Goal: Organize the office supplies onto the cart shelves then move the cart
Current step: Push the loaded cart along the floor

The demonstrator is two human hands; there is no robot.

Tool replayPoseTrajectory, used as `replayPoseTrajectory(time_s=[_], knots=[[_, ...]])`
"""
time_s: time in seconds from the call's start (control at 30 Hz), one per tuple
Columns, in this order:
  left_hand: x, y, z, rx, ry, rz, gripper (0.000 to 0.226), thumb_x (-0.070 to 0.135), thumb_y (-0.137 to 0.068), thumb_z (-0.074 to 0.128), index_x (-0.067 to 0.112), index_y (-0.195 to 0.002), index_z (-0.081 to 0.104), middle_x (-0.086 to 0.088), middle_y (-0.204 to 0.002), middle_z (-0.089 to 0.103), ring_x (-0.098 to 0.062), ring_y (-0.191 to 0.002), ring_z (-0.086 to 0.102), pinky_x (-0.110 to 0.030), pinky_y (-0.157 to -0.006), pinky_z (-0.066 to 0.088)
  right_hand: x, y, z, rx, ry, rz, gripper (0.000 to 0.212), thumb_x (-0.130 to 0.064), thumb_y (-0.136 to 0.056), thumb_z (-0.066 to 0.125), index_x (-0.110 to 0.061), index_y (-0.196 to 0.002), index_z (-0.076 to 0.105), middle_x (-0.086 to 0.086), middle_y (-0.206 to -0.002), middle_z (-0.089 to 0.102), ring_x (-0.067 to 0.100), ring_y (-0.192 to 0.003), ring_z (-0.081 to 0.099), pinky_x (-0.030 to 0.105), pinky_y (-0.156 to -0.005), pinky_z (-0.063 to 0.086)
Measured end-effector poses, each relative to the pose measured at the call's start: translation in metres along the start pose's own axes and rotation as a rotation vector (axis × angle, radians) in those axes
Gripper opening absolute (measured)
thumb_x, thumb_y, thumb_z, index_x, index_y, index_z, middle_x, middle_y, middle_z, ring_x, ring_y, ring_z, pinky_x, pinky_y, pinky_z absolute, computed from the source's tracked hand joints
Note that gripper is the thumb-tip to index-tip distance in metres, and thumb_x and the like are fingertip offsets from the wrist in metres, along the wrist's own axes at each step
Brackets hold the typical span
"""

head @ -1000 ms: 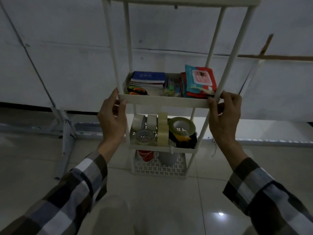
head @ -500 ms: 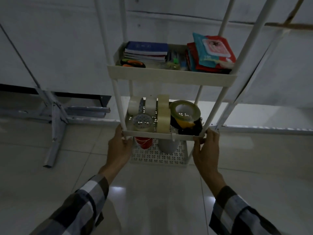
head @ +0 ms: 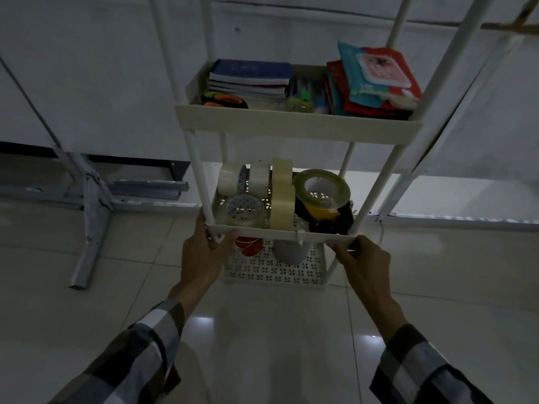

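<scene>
Head view: left hand and right hand both clamp fingers on the tape shelf front corners of the white cart, tape rolls above.

I am looking into a dim, bare office or storeroom: glossy floor tiles, plain white wall panels, metal frame legs, a white cart holding stationery.

White cart stands upright, its lower tray rim pinched at both front corners between fingers. Tape rolls sit just above the fingertips; notebooks and packets higher up.
</scene>
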State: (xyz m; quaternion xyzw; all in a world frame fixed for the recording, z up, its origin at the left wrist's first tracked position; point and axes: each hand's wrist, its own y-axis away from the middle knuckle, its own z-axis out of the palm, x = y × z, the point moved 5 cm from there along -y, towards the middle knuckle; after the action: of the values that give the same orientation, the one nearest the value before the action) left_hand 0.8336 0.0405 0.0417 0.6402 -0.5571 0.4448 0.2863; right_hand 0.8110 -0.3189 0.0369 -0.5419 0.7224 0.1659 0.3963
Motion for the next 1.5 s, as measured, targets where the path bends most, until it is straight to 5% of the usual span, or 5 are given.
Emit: replayPoseTrajectory(time_s=[0.23,0.53,0.7,0.87,1.5], knots=[[0.007,-0.013,0.004,0.044,0.019,-0.01,0.06,0.048,-0.095,0.072,0.025,-0.146,0.049,0.014,-0.1,0.067,0.002,-0.085,0.065,-0.014,-0.066,0.05,-0.004,-0.02,0.005,-0.001,0.093,-0.033,0.074,-0.088,-0.073,0.055,-0.014,-0.081,0.064,-0.001,-0.068,0.072,0.013,-0.061,0.07,0.042,-0.063,0.061],[0.007,-0.03,0.015,0.052,0.036,0.018,0.067,0.052,-0.093,0.071,0.027,-0.151,0.046,0.009,-0.104,0.071,0.004,-0.088,0.067,-0.017,-0.071,0.053,-0.01,-0.045,0.007,-0.027,0.116,-0.068,0.082,-0.093,-0.07,0.048,-0.014,-0.082,0.063,-0.001,-0.068,0.072,0.016,-0.061,0.07,0.045,-0.062,0.061],[0.006,-0.037,0.018,0.06,0.053,0.019,0.07,0.052,-0.092,0.072,0.027,-0.152,0.046,0.007,-0.108,0.071,0.003,-0.091,0.067,-0.023,-0.077,0.057,-0.013,-0.052,0.01,-0.027,0.132,-0.087,0.078,-0.088,-0.074,0.05,-0.012,-0.085,0.063,0.001,-0.07,0.072,0.018,-0.061,0.069,0.045,-0.062,0.061],[0.009,-0.043,0.021,0.056,0.08,0.002,0.066,0.047,-0.093,0.074,0.028,-0.15,0.047,0.005,-0.106,0.072,0.001,-0.091,0.067,-0.011,-0.07,0.05,-0.013,-0.061,0.011,-0.053,0.16,-0.079,0.073,-0.086,-0.075,0.052,-0.014,-0.08,0.061,0.0,-0.068,0.072,0.017,-0.063,0.07,0.042,-0.063,0.06],[0.009,-0.04,0.029,0.018,0.111,-0.057,0.068,0.041,-0.095,0.074,0.025,-0.154,0.044,0.002,-0.116,0.071,-0.016,-0.102,0.068,-0.027,-0.084,0.055,-0.02,-0.063,0.005,-0.146,0.195,-0.012,0.056,-0.065,-0.085,0.066,-0.01,-0.08,0.059,0.006,-0.071,0.073,0.024,-0.07,0.071,0.039,-0.065,0.057]])
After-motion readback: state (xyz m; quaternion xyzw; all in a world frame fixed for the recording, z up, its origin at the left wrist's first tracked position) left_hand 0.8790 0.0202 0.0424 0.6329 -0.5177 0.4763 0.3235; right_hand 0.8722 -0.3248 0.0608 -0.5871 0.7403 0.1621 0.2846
